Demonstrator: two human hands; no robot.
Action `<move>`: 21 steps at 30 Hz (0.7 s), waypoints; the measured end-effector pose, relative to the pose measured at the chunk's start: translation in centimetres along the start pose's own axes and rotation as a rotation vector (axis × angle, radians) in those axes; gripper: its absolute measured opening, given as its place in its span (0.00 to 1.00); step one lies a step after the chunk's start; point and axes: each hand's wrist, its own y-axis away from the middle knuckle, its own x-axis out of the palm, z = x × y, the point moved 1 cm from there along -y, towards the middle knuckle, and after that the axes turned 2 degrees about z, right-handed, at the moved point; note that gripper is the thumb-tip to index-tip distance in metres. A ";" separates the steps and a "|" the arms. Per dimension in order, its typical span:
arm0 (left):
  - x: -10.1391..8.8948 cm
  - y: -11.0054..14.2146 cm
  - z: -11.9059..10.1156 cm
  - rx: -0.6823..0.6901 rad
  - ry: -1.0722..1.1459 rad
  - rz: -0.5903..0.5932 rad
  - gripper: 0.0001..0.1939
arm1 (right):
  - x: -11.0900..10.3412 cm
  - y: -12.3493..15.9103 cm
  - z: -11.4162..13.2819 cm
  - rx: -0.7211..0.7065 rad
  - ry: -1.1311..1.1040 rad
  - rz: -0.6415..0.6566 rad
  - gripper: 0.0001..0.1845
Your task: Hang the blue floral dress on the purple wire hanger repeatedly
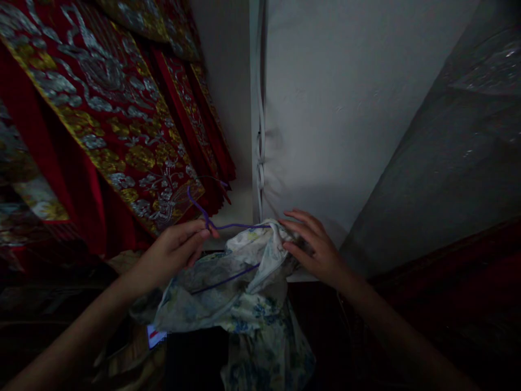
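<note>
My left hand (185, 241) is closed around the neck of a purple clothes hanger (240, 225), just below its hook. One arm of the hanger runs right into a thin white garment (260, 304) with a blue and yellow floral print. The lower bar shows through an opening in the cloth. At the garment's upper right edge, my right hand (313, 244) has its thumb and fingers on either side of gathered fabric, gripping it loosely. Below my hands the rest of the cloth hangs down in folds.
Red garments (134, 119) with silver and gold embroidery hang at the left. Ahead is a pale wall (325, 119) with a knotted white cord (260, 157) hanging along it. Clear plastic sheeting (480, 98) covers something at the right. A lit screen (156, 336) shows at lower left.
</note>
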 end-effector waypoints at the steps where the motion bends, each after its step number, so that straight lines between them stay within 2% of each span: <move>1: 0.5 -0.5 0.5 0.015 0.000 -0.037 0.19 | 0.4 0.1 0.9 -0.037 0.047 0.000 0.24; 4: 2.4 -1.7 1.5 0.058 0.024 -0.123 0.19 | 2.2 0.5 3.3 -0.137 -0.044 0.103 0.26; 7: 3.4 -2.1 1.6 0.079 0.047 -0.157 0.19 | 3.7 0.8 4.7 -0.311 -0.196 0.206 0.24; 8: 3.5 -2.0 1.5 0.086 0.045 -0.159 0.19 | 3.8 0.8 4.8 -0.363 -0.203 0.193 0.24; 10: 3.2 -1.7 1.3 0.104 0.017 -0.145 0.18 | 3.0 0.5 4.2 -0.372 -0.151 0.058 0.23; 11: 2.9 -1.4 1.2 0.115 -0.004 -0.136 0.17 | 2.2 0.1 3.6 -0.309 -0.100 -0.053 0.22; 13: 2.2 -0.7 1.1 0.140 -0.052 -0.117 0.17 | 0.1 -0.8 1.6 -0.095 0.001 -0.274 0.19; 14: 1.9 -0.4 1.1 0.156 -0.073 -0.119 0.17 | -0.8 -1.2 0.6 0.022 0.007 -0.327 0.17; 15: 1.5 -0.2 1.1 0.176 -0.094 -0.128 0.18 | -1.7 -1.6 -0.4 0.129 -0.040 -0.311 0.14; 16: 1.2 -0.1 1.2 0.198 -0.115 -0.147 0.18 | -2.3 -1.8 -1.1 0.225 -0.144 -0.229 0.12; 18: 0.7 -0.2 1.5 0.229 -0.161 -0.208 0.18 | -2.9 -1.9 -1.9 0.405 -0.446 -0.010 0.19; 19: 0.5 -0.4 1.7 0.241 -0.175 -0.261 0.16 | -3.0 -1.8 -1.8 0.490 -0.592 0.052 0.23; 20: 0.4 -0.7 2.0 0.256 -0.179 -0.331 0.13 | -3.0 -1.8 -1.6 0.566 -0.710 0.049 0.24; 21: 0.3 -1.0 2.2 0.275 -0.176 -0.410 0.10 | -2.9 -2.0 -1.2 0.629 -0.793 -0.014 0.25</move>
